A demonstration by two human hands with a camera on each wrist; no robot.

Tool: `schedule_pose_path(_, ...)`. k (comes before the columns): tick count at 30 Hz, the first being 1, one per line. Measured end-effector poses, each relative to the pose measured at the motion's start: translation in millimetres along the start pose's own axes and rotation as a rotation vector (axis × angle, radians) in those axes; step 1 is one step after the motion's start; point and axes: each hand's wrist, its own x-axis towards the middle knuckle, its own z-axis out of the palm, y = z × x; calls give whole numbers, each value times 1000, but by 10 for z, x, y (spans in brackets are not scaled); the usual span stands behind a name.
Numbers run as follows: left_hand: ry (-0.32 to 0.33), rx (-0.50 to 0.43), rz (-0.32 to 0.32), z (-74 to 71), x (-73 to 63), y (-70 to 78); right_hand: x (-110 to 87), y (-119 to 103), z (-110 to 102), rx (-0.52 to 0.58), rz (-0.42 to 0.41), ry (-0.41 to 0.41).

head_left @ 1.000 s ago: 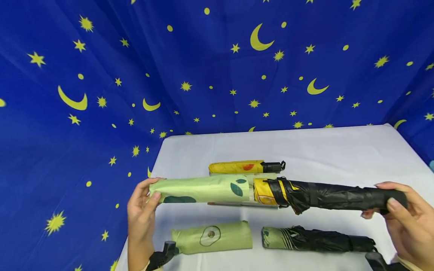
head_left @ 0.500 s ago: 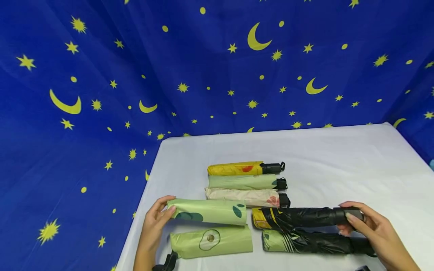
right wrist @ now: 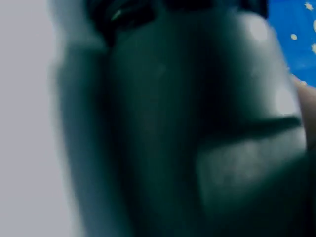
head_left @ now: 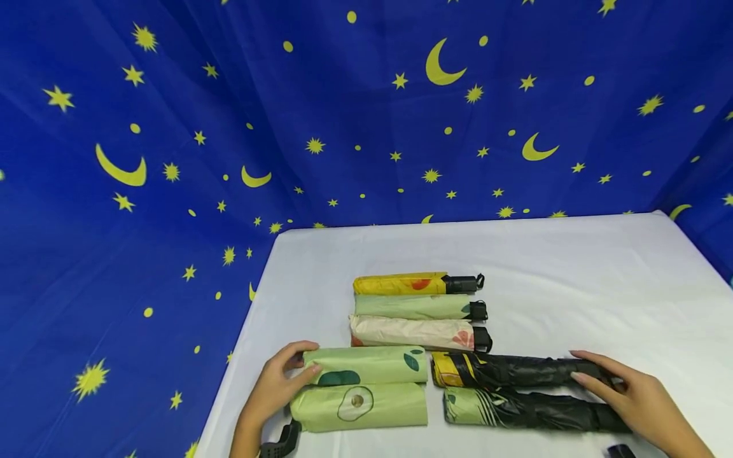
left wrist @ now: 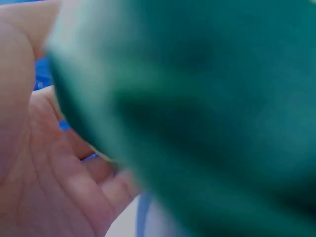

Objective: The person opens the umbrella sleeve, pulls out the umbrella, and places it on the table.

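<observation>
Pale green, the leaf-print sleeve (head_left: 372,366) is lying just behind the avocado sleeve (head_left: 359,408); the left hand (head_left: 280,381) is clamping its fingers on the outer end, the right hand (head_left: 632,388) is likewise gripping the black-and-yellow umbrella (head_left: 521,371), probably for lining both up. Beyond, three wrapped umbrellas (head_left: 412,307) are resting on the counter (head_left: 561,273).

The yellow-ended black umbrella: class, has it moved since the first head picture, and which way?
Yes. The yellow-ended black umbrella has come down the picture, narrowing the visible gap to the green-ended black umbrella, which lies still.
</observation>
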Motion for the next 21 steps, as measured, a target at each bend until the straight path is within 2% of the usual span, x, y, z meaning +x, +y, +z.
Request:
schedule_pose_path(2, 17, 66, 12, -7, 16, 38, -4, -6, -18, -83, -43, 32)
schedule_pose_path(6, 80, 161, 19, -34, 74, 210, 30, -56, -160, -228, -107, 29)
schedule_pose_path(8, 108, 174, 61, -48, 123, 320, 65, -130, -248, -293, -121, 74)
schedule_pose_path(11, 133, 182, 134, -27, 221, 471, 155, -347, -332, -320, -141, 186)
schedule_pose_path(13, 142, 191, 151, 35, 300, 562, 253, -553, -314, -301, -173, 258)
schedule_pose_path(14, 144, 204, 144, 81, 343, 600, 313, -668, -281, -284, -196, 265)
schedule_pose_path(17, 119, 249, 81, 256, 458, 698, 497, -993, -95, -216, -252, 187)
schedule_pose_path(21, 62, 294, -10, 471, 554, 771, 653, -1270, 220, -187, -220, 32)
